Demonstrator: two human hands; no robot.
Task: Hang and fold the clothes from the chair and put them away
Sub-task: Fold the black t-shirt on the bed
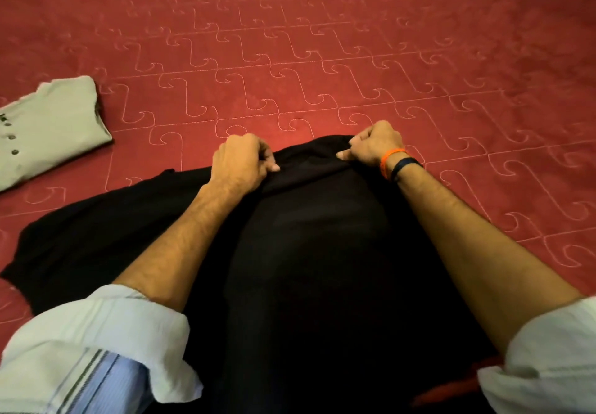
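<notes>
red quilted bedspread (354,59) fills the frame, a black garment (306,252) spread across its lower centre, a folded grey shirt (48,130) at left edge, the left hand (242,162) and right hand (375,146) each pinching the garment's far edge, near each other.

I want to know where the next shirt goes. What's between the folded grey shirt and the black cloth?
Only bare red quilted bedspread lies between the folded grey shirt and the black garment, as the head view shows.
</notes>
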